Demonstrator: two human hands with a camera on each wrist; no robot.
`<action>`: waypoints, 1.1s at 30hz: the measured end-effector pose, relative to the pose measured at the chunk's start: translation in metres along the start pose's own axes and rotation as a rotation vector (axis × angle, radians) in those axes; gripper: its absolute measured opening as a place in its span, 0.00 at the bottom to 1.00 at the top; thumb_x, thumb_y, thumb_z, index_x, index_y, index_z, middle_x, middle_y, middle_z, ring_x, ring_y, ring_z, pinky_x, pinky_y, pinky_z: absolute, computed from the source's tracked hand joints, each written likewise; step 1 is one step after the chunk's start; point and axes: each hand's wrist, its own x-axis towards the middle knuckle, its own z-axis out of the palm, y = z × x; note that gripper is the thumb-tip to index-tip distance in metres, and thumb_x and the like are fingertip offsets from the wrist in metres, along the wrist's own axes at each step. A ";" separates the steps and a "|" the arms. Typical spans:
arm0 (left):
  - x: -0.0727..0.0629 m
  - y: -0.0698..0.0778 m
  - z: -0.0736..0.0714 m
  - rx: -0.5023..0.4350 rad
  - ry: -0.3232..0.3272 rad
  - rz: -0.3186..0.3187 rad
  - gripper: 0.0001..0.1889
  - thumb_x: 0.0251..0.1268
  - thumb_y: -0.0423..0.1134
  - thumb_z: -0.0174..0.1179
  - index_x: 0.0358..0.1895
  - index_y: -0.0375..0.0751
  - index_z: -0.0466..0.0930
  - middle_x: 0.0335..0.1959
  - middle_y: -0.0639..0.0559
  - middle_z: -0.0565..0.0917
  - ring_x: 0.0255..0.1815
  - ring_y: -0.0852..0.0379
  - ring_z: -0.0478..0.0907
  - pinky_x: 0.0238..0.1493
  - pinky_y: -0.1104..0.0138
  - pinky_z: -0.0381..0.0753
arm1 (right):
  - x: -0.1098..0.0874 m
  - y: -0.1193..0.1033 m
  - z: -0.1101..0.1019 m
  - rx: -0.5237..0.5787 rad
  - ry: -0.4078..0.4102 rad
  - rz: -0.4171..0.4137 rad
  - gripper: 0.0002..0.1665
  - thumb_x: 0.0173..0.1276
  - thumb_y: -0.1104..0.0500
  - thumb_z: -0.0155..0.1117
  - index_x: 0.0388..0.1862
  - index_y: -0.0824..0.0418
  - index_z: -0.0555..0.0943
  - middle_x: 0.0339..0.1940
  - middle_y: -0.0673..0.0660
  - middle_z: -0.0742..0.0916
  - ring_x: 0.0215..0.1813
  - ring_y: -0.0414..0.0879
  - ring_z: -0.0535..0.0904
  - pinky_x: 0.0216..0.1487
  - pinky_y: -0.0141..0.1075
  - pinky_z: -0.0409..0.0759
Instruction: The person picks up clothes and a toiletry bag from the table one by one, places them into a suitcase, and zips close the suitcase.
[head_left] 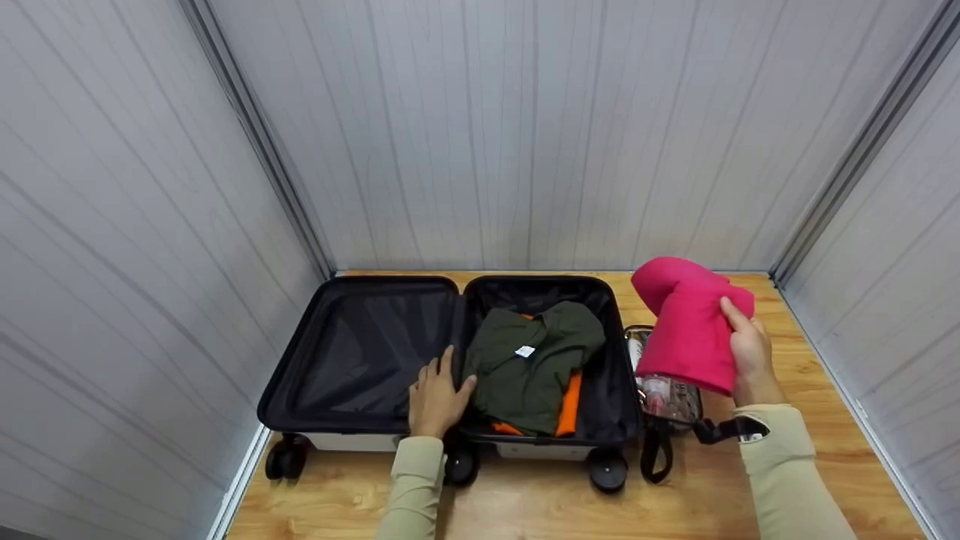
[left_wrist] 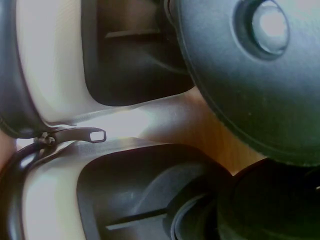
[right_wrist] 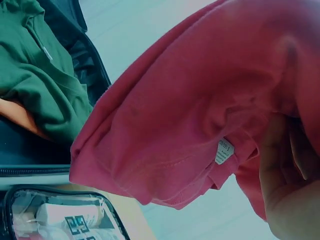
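My right hand (head_left: pixel 752 356) grips a folded pink garment (head_left: pixel 686 326) by its right side, holding it raised to the right of the open suitcase (head_left: pixel 360 352). In the right wrist view the pink garment shows a small white tag (right_wrist: pixel 224 151), and the thumb and fingers are at its edge. My left hand (head_left: pixel 436 401) rests at the front of the suitcase's middle seam, fingers spread and loosely extended. A dark green shirt (head_left: pixel 540 367) lies in the suitcase's right half, on top of an orange garment (head_left: pixel 569 405).
A see-through toiletry bag (head_left: pixel 682 405) with bottles and a black strap (head_left: pixel 657 454) lies against the suitcase's right side, partly under the pink garment in the head view. Black wheels (head_left: pixel 607 470) stick out at the front. Panelled walls (head_left: pixel 525 135) enclose the wooden floor (head_left: pixel 345 495).
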 end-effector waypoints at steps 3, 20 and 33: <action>0.000 0.000 0.000 0.000 0.002 0.005 0.38 0.73 0.61 0.56 0.81 0.53 0.60 0.74 0.36 0.71 0.74 0.36 0.67 0.68 0.37 0.68 | -0.002 0.000 0.004 -0.016 -0.043 0.006 0.13 0.76 0.43 0.60 0.51 0.47 0.72 0.30 0.39 0.85 0.35 0.33 0.81 0.42 0.26 0.79; 0.000 -0.001 0.000 -0.004 0.007 0.000 0.38 0.72 0.61 0.58 0.80 0.53 0.61 0.73 0.36 0.72 0.74 0.36 0.68 0.68 0.37 0.68 | -0.009 0.008 0.034 -0.075 -0.119 -0.001 0.13 0.77 0.45 0.59 0.51 0.49 0.70 0.29 0.40 0.85 0.35 0.33 0.81 0.42 0.27 0.79; 0.000 -0.005 -0.001 -0.008 0.004 -0.009 0.38 0.72 0.61 0.57 0.80 0.53 0.61 0.73 0.36 0.71 0.74 0.36 0.68 0.68 0.36 0.67 | -0.008 0.027 0.055 -0.173 -0.160 -0.004 0.13 0.77 0.42 0.59 0.48 0.48 0.73 0.29 0.40 0.84 0.34 0.35 0.81 0.42 0.28 0.80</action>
